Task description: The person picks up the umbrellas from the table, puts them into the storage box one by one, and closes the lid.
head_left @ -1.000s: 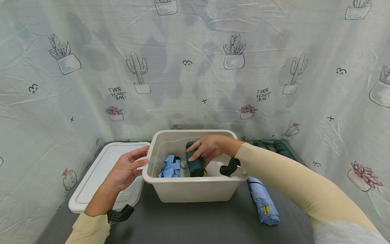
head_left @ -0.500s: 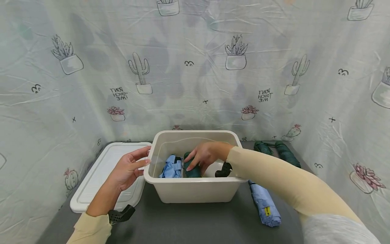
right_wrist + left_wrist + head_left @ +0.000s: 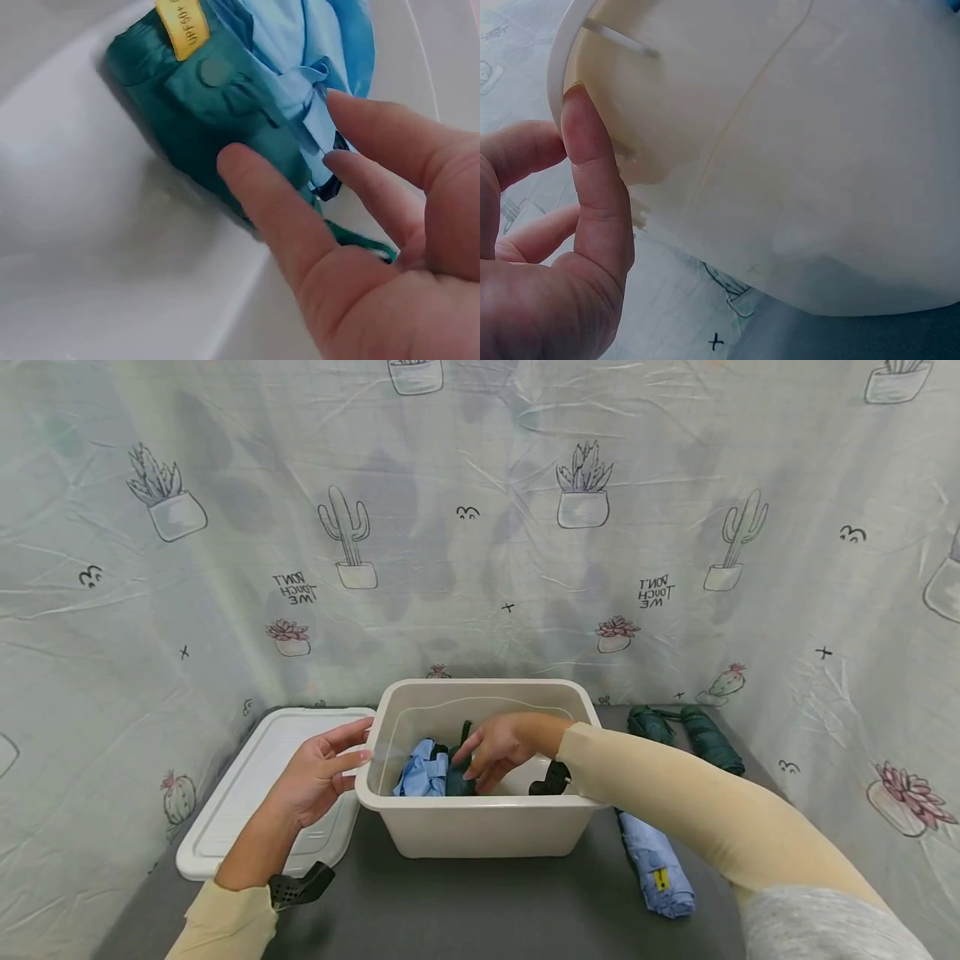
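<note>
A cream plastic bin (image 3: 480,831) stands on the dark table, with a blue folded umbrella (image 3: 422,770) and a dark green folded umbrella (image 3: 459,777) lying side by side in it. My left hand (image 3: 321,774) holds the bin's left rim, thumb on the near side. In the right wrist view, the green umbrella (image 3: 210,112) shows a yellow UPF50+ tag and a snap, pressed against blue fabric (image 3: 300,52). My right hand (image 3: 504,747) reaches into the bin. Its thumb touches the green umbrella; two other fingers lie near the blue fabric, extended and not closed around anything.
Left of the bin lies its white lid (image 3: 262,785). On the right are another blue folded umbrella (image 3: 660,868) and two dark green rolled ones (image 3: 651,725), (image 3: 711,740) farther back. A cactus-print curtain (image 3: 480,568) encloses the table.
My right hand has moved left inside the bin, pushing the green umbrella up against the blue one and loosening its hold. The left hand has stayed at the rim.
</note>
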A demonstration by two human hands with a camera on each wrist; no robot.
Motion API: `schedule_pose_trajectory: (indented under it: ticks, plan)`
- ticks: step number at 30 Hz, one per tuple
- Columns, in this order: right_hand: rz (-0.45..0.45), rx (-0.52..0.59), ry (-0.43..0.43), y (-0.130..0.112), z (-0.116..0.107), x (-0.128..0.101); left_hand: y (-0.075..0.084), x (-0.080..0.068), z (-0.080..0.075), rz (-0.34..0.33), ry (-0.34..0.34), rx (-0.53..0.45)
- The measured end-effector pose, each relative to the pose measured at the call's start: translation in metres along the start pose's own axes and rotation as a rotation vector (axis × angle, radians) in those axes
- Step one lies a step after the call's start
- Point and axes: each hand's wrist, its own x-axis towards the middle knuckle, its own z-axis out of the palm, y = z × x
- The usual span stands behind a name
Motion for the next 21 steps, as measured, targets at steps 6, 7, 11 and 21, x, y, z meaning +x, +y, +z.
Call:
schedule_pose_trajectory:
  ticks: [6,7,11,21]
  plan:
    - [-0.029,-0.004,-0.026,-0.004,-0.005,-0.011,0.002,0.000,0.002,-0.016,0.011,0.008]
    - [-0.040,-0.002,-0.029,-0.005,-0.006,-0.013,0.002,0.000,0.002,-0.018,0.012,0.007]
    - [-0.088,0.020,-0.027,-0.009,-0.014,-0.024,0.002,-0.001,0.002,-0.018,0.014,0.006]
    - [-0.208,0.012,0.013,-0.008,-0.026,-0.061,0.001,0.000,0.001,-0.010,0.010,0.021]
